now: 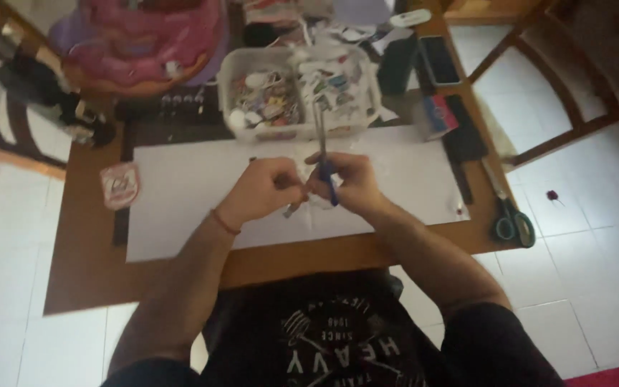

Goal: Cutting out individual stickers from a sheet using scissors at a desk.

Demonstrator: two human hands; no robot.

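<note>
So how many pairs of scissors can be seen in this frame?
2. One pair with blue handles is in the right hand, blades pointing away over the white sheet. The green-handled pair lies at the table's right edge. More could be hidden in the clutter.

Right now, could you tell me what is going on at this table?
A person sits at a wooden table over a large white sheet. The right hand holds blue-handled scissors with the blades pointing away, and the left hand pinches a small piece of paper against them. Behind the hands stands a clear plastic box full of small cut-outs. A second pair of scissors lies at the table's right edge.
</note>
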